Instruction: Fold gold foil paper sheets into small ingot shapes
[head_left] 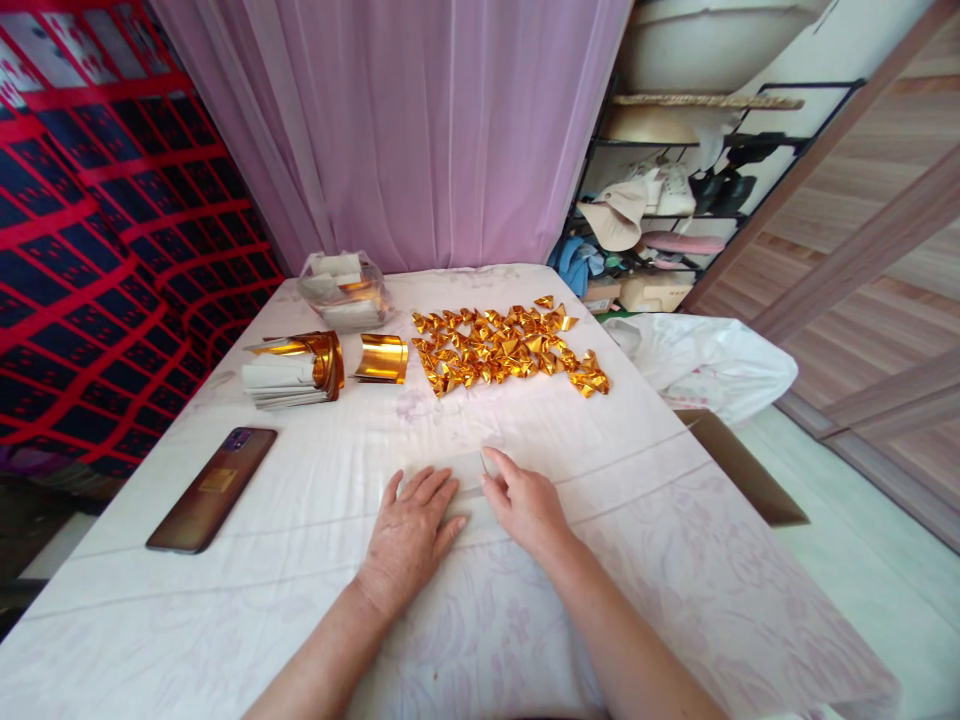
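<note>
A pale grey sheet of paper (469,472) lies on the cloth in front of me. My left hand (411,525) rests flat on its left part, fingers stretched out. At the right edge, my right hand (525,500) pinches the paper between thumb and forefinger, and that edge looks slightly lifted. Beyond the hands are rows of folded gold foil paper pieces (502,345). Left of them sits a curved gold foil sheet (382,358), and beside it a stack of foil-backed papers (292,372). The underside of the sheet is hidden.
A brown phone (214,490) lies on the left of the cloth-covered table (315,630). A clear plastic bag (345,290) with more papers stands at the back left. Right of the table are a shelf (675,210), a white plastic bag (705,365) and a brown board (739,465).
</note>
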